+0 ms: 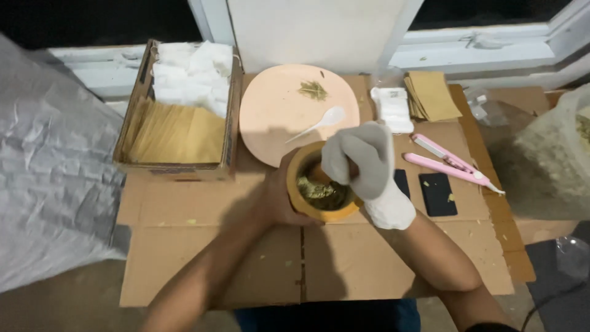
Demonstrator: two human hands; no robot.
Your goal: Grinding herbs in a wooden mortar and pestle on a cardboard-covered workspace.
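Note:
A wooden mortar stands on the cardboard-covered table, with crushed green leaves inside. My left hand is bare and wraps around the mortar's left side. My right hand, in a white glove, is closed on a wooden pestle whose end is down in the mortar. Behind the mortar lies a round peach plate with a small pile of dried leaves and a white plastic spoon.
A cardboard box of tan envelopes and white pouches stands at the back left. Tan packets, white pouches, a pink hair-straightener-like tool and a small black pad lie to the right. A grey sheet hangs on the left.

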